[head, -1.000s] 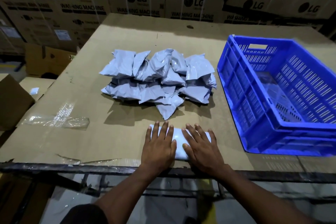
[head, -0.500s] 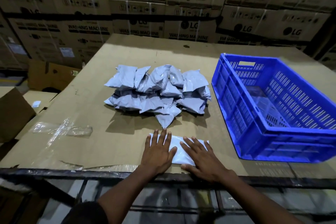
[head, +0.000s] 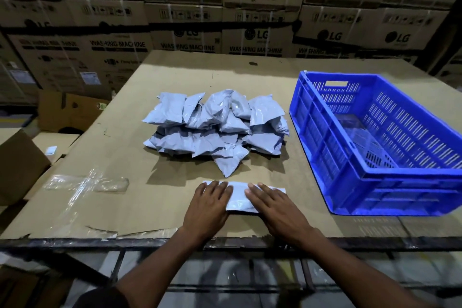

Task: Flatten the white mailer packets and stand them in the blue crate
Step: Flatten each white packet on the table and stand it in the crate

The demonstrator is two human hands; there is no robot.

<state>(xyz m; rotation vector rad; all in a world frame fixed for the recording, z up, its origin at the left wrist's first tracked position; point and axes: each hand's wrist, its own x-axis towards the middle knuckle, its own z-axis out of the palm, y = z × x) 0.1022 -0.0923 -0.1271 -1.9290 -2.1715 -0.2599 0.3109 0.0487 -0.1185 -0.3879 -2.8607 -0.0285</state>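
A head-worn camera looks down on a tabletop (head: 120, 157) covered with a sheet of brown cardboard. At the lower centre of the frame, close to the near edge, one white mailer packet (head: 240, 199) lies flat. Both of the person's hands rest on top of it, palms down. The left hand (head: 208, 205) covers the packet's left end with its fingers straight and close together, pointing away from the camera. The right hand (head: 275, 206) covers the right part, fingers straight and slightly fanned, angled toward the upper left. Neither hand curls round the packet; they press on it with flat fingers. A strip of packet shows between the two hands, and its right corner shows past the right fingertips.

Just beyond the packet, in the middle of the frame, sits a loose pile of puffy white packets (head: 217, 127), overlapping one another in rough rows. One packet at the pile's near side points a corner toward the hands, close to the flat packet but apart from it.

At the right of the frame stands the blue crate (head: 325, 137), with slotted walls and a handle opening in its far wall. It sits just beside the pile.

At the lower left, clear tape (head: 85, 182) is stuck on the cardboard. Across the top of the frame, stacked cardboard boxes (head: 200, 20) marked as washing machines form a wall.
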